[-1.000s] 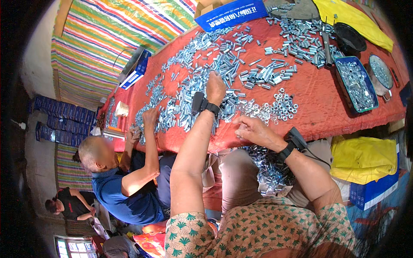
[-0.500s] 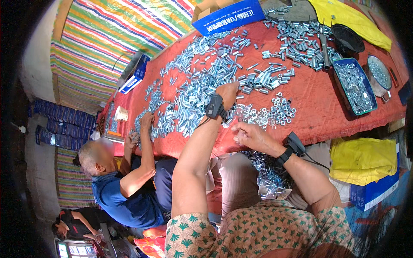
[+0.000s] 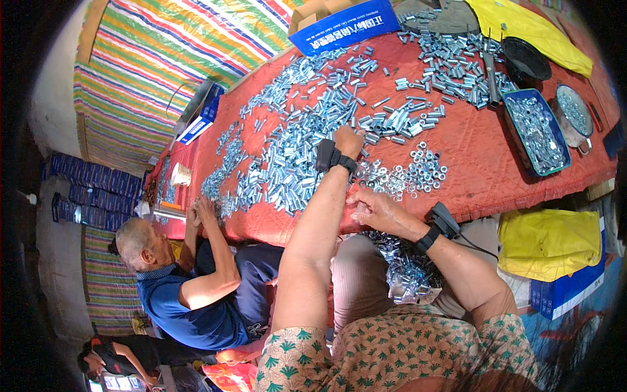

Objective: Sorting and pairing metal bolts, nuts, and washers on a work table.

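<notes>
The left hand (image 3: pixel 349 142) is over the right margin of the broad pile of metal sleeves (image 3: pixel 287 160) near the middle of the red-covered counter (image 3: pixel 477 150). Its fingers bend down out of sight behind the knuckles, so how far open they are, and whether they grip anything, I cannot tell. The right hand (image 3: pixel 379 212) hangs at the counter's near edge, its fingers loosely bent and pointing left; whether a small part sits between them is too small to tell.

The relation that matters: the pile lies just left of the left fingers and beyond them, so the left hand is the nearer; the right is apart from it. The pile stretches toward the far edge, while single sleeves lie with their long axes every way. A group of wider sleeves (image 3: pixel 405 121) lies just beyond the left hand, rightward; loose nuts (image 3: pixel 428 166) lie between that group and the near edge.
</notes>
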Demonstrator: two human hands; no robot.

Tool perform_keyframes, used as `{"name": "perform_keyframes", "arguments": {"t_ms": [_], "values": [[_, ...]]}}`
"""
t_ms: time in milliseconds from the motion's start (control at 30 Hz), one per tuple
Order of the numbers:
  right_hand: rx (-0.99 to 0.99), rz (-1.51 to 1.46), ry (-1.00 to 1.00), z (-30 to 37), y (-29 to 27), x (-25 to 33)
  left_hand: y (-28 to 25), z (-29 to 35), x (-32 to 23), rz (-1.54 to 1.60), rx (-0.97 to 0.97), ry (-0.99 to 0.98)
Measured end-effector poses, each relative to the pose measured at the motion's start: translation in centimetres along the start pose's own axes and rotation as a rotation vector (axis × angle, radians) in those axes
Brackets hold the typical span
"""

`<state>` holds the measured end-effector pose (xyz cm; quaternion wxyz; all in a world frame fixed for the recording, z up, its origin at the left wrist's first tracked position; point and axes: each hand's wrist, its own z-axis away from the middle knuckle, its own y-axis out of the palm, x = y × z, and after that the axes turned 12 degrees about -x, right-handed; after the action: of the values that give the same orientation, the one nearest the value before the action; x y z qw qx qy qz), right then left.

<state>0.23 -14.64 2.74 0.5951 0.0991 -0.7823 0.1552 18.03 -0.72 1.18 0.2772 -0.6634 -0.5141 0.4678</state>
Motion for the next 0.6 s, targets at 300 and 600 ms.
{"name": "perform_keyframes", "arguments": {"t_ms": [300,600], "values": [[0.039,0.036,-0.054,0.3,0.6,-0.5,-0.7,0.3,0.2,0.083,0.207,-0.088],[0.009,-0.015,-0.051,0.7,0.5,-0.7,-6.5,-2.1,4.8,1.632,0.425,-0.844]]}}
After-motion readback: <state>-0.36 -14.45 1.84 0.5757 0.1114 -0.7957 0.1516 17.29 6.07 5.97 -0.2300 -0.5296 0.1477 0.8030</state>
